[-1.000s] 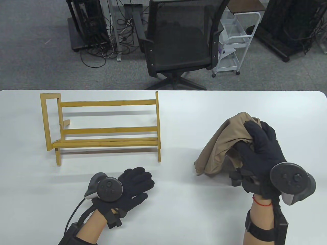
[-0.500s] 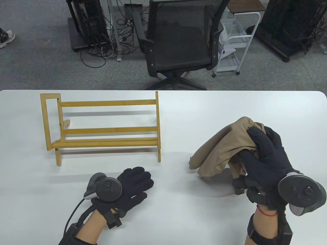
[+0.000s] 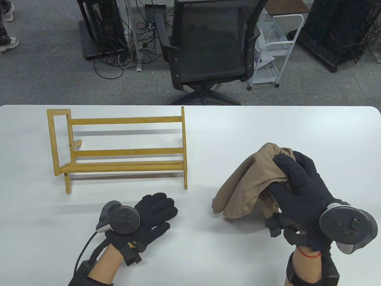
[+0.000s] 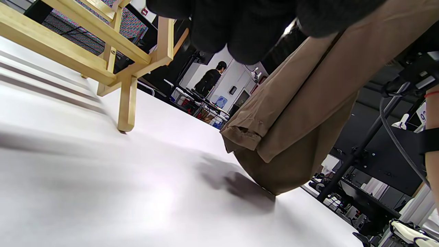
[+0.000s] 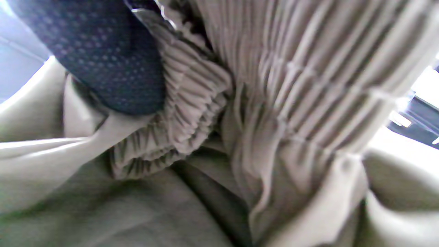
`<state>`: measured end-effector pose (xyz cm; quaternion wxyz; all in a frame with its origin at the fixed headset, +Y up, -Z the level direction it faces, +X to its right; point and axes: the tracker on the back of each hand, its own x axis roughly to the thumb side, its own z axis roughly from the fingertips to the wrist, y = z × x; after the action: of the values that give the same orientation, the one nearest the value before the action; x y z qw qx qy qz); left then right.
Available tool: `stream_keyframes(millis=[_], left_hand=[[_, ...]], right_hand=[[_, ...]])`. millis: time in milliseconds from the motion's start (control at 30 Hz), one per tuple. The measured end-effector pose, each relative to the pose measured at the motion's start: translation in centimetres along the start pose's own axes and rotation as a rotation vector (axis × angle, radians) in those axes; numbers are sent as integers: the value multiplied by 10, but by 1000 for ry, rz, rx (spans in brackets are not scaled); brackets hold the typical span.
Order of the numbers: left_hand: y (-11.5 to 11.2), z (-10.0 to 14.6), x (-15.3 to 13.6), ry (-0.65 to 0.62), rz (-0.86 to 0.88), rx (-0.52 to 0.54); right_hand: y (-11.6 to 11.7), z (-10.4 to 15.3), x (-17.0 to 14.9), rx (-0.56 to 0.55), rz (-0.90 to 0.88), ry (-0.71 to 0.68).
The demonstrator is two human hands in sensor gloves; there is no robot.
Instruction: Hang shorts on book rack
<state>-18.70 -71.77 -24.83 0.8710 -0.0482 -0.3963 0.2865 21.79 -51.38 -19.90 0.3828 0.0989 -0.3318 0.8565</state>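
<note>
White table (image 3: 226, 131) with rounded far corners, matte, soft shadows under everything on it. Behind it was grey carpet, a black mesh office chair (image 3: 208, 50) pushed up at centre, a white wire trolley (image 3: 272, 44) right of the chair, black equipment racks far left and far right, loose cables (image 3: 125, 56) on the floor. Someone's sneaker (image 3: 9, 44) showed at the far-left edge. The left wrist view caught a person in black (image 4: 209, 80) standing well back in the room.

No readable writing or brand marks in any view.

Right hand (image 3: 300, 190) was raised over the right side of the table, fingers clamped on a bunched wad of tan shorts (image 3: 247, 184); tracker on the back of the hand faced the camera. The right wrist view showed a gloved finger (image 5: 109, 58) pressed into the ribbed elastic waistband (image 5: 192, 103). The lower fabric hung down left of the hand; in the left wrist view the lowest fold (image 4: 274, 171) met the tabletop.

Left hand (image 3: 148, 214) lay flat, palm down on the near table, fingers extended and pointing far-right, gripping nothing.

Wooden book rack (image 3: 119, 152) stood on the left half of the table, well apart from the shorts, just beyond the left hand.
</note>
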Motion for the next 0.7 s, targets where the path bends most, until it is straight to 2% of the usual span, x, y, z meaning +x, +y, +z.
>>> stream_keyframes(millis=[700], left_hand=[[2,0,0,1,5,2]], right_hand=[[27,2,26,153,-73,-57]])
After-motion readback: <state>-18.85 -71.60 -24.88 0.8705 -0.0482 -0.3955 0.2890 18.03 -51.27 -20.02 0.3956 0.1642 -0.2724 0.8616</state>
